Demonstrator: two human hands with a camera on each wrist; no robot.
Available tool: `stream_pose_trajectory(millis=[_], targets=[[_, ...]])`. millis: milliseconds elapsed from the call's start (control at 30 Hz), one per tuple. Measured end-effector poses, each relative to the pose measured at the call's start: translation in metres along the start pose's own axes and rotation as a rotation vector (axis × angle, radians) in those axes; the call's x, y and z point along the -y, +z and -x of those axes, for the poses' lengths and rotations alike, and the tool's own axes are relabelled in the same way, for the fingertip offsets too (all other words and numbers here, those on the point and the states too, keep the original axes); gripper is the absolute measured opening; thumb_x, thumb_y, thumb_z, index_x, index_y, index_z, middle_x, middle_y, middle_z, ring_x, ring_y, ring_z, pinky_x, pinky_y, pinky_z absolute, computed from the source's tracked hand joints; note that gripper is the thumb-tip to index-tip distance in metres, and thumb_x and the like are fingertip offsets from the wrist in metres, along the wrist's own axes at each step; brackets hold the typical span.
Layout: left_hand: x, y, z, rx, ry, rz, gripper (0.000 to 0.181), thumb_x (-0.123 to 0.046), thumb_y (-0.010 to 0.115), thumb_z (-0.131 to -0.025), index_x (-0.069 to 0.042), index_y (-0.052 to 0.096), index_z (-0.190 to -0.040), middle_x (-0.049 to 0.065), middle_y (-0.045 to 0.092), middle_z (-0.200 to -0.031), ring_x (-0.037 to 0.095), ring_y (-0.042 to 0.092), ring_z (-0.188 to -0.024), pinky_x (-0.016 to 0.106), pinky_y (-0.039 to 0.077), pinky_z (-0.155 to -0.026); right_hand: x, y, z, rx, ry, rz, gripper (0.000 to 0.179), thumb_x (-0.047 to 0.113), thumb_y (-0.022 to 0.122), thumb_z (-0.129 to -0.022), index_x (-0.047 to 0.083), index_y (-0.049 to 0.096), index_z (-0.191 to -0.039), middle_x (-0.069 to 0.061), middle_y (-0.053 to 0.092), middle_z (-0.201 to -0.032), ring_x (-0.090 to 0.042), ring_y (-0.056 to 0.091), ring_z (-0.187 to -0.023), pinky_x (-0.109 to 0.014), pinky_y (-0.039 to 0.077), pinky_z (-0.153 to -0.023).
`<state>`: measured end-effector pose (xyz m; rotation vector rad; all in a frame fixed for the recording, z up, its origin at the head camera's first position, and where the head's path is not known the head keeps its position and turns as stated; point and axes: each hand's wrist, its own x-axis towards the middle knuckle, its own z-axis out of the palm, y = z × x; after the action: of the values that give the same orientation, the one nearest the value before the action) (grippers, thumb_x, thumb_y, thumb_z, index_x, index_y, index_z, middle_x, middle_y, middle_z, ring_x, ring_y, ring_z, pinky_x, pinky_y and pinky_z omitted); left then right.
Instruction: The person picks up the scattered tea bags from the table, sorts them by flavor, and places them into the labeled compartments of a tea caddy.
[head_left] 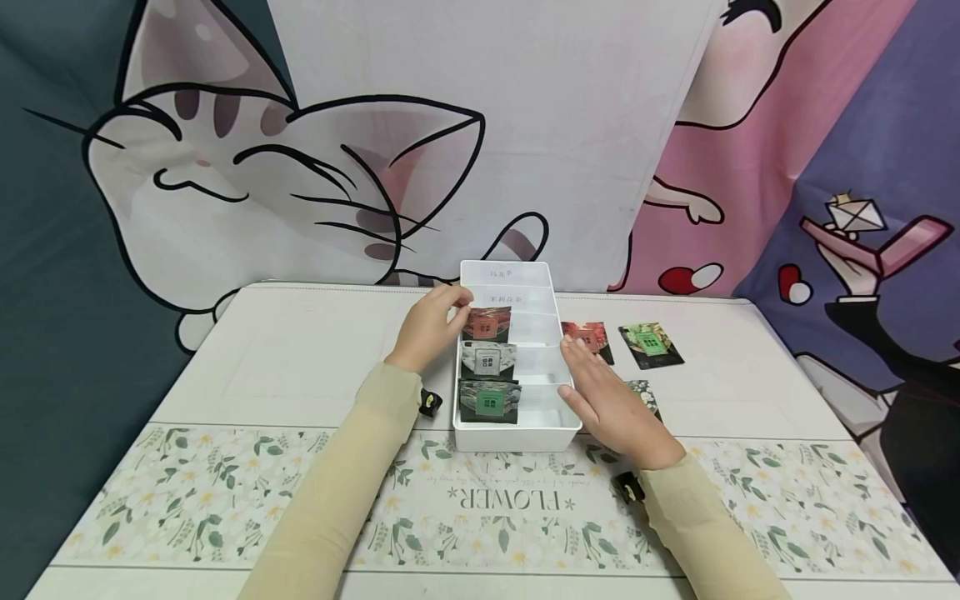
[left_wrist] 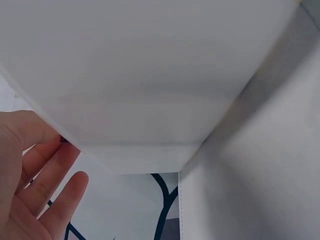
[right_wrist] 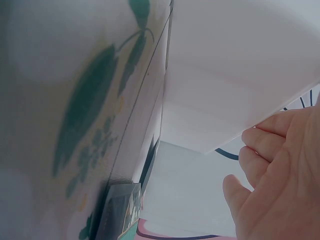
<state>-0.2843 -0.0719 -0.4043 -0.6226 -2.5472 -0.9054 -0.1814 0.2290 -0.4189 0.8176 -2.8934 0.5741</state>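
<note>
A long white divided box [head_left: 517, 439] stands on the table, with three tea packets in its left column. The front packet [head_left: 490, 402] has a green label, the middle packet [head_left: 488, 362] is grey-white, and the red packet [head_left: 487, 325] sits behind them. At the box's left rim my left hand [head_left: 429, 325] pinches the red packet's upper left corner; a dark bit of it shows at the fingertips in the left wrist view. My right hand [head_left: 611, 404] lies along the box's right side, fingers extended and fingertips at the rim, holding nothing.
Right of the box lie another red packet [head_left: 590, 340], a green packet [head_left: 651, 345] and a white-flowered packet [head_left: 643, 396] partly hidden by the right hand. Handwritten labels mark the two rear compartments. A cartoon cloth [head_left: 585, 150] hangs behind the table.
</note>
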Motion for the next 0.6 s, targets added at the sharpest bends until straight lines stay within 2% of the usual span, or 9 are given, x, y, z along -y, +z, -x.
stream_pose_trajectory(millis=[333, 600], targets=[[0.001, -0.01, 0.008, -0.012, 0.008, -0.072, 0.019, -0.013, 0.061, -0.1, -0.008, 0.069, -0.116, 0.009, 0.069, -0.116, 0.026, 0.067, -0.104, 0.042, 0.057, -0.089, 0.0, -0.001, 0.0, 0.005, -0.006, -0.002, 0.066, 0.036, 0.04, -0.11, 0.002, 0.016, -0.162, -0.013, 0.017, -0.168, -0.031, 0.01, -0.156, -0.051, 0.017, -0.124], [-0.004, -0.023, 0.02, 0.066, 0.016, -0.176, 0.034, -0.017, 0.06, -0.101, -0.001, 0.062, -0.131, 0.018, 0.064, -0.129, 0.034, 0.061, -0.119, 0.047, 0.049, -0.104, 0.001, -0.001, 0.0, 0.004, -0.003, -0.002, 0.066, 0.036, 0.041, -0.11, 0.002, 0.017, -0.161, -0.016, 0.02, -0.167, -0.032, 0.011, -0.155, -0.053, 0.018, -0.124]])
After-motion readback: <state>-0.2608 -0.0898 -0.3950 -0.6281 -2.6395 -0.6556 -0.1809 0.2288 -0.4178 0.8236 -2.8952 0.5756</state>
